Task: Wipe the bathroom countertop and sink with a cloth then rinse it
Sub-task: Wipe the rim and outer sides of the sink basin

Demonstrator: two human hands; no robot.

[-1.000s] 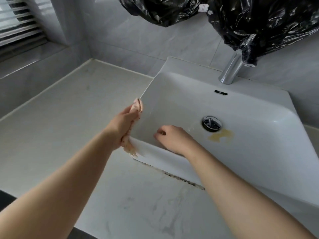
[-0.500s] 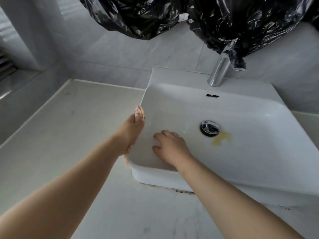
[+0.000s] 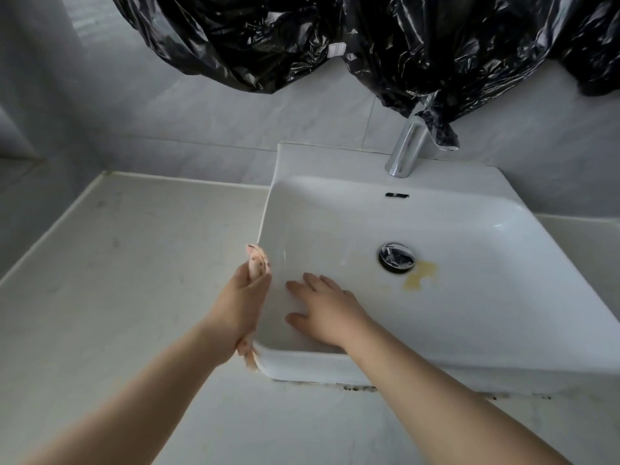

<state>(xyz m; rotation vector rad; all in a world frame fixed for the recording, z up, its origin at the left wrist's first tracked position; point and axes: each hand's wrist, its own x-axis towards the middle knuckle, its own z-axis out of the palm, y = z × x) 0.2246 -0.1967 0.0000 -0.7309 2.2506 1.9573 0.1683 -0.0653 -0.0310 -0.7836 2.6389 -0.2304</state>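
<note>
As left hand (image 3: 240, 308) holds cloth (image 3: 256, 261) against sink (image 3: 335, 369), right hand (image 3: 327, 312) rests inside

Crinkled black plastic (image 3: 268, 38) hangs over the top of a chrome faucet (image 3: 406, 151).

The right hand (image 3: 327, 310) has uncurled. A second ago its fingers were bent into a loose fist inside the sink (image 3: 335, 159); now they lie spread and flat on the basin's near left wall. The head view has swung right, so the window blind has left the frame and more black plastic sheet (image 3: 268, 38) shows above.
</note>
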